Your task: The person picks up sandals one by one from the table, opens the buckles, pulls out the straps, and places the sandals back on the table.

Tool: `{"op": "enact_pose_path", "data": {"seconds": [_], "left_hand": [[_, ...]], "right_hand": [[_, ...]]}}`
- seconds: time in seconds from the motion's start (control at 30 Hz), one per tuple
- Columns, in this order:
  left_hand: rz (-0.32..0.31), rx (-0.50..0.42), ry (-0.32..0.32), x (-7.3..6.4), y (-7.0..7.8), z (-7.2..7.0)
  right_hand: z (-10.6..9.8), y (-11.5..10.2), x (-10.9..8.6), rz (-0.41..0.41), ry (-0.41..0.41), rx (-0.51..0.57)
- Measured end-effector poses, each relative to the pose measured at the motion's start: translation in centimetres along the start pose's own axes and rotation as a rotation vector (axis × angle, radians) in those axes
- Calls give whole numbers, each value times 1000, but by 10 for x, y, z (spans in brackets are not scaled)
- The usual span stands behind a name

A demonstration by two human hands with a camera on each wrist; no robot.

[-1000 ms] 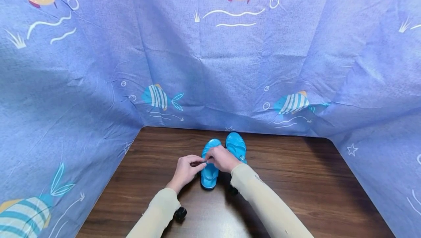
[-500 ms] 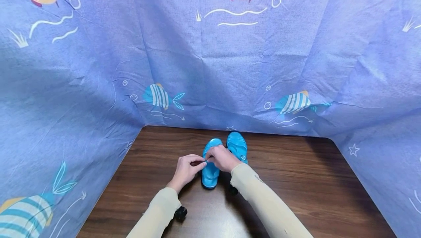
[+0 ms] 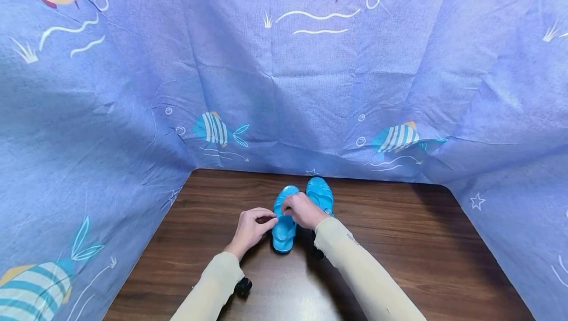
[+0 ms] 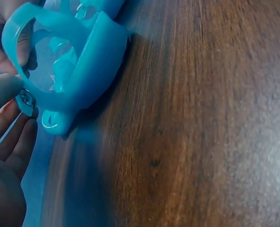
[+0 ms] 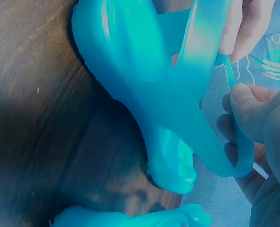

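Observation:
A pair of blue jelly sandals stands on the table, toes toward the back. My hands are at the left sandal (image 3: pixel 284 232); the right sandal (image 3: pixel 318 189) stands beside it, partly behind my right hand. With thumb and fingers my left hand (image 3: pixel 251 228) pinches the round buckle piece (image 4: pixel 25 100) at the side of the left sandal's strap. My right hand (image 3: pixel 303 210) holds the strap's thin free end, with the thumb pressing on the strap (image 5: pixel 238 127), which loops in a bend. A small gap separates the two hands' fingertips in the head view.
The dark wood-grain table (image 3: pixel 390 252) extends to both sides of the sandals. A blue curtain (image 3: pixel 310 89) printed with fish surrounds it at the back and sides. A black wrist-worn device (image 3: pixel 243 287) shows under my left sleeve.
My right hand has drawn slightly to the right, away from the left fingertips. The left hand and both sandals have stayed in place.

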State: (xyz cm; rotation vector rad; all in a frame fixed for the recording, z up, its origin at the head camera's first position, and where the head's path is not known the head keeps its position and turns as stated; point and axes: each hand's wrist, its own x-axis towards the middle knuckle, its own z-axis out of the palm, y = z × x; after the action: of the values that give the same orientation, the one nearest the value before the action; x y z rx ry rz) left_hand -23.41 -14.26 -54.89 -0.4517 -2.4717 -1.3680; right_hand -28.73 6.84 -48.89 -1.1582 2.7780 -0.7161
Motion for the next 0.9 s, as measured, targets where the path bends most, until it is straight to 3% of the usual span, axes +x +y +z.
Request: {"op": "enact_pose_path", "data": {"seconds": [0.3,0.5,0.9], "left_hand": [[-29,-31,-15,0,-1,0],[20,-39,8,1,-1,2],[17,-64,14,4,-3,3]], "right_hand": [[-1,-2,-3,16,-43,-36],[2,-8,0,-47,-22,-97],[7,-9,4,11,-45,-41]]}}
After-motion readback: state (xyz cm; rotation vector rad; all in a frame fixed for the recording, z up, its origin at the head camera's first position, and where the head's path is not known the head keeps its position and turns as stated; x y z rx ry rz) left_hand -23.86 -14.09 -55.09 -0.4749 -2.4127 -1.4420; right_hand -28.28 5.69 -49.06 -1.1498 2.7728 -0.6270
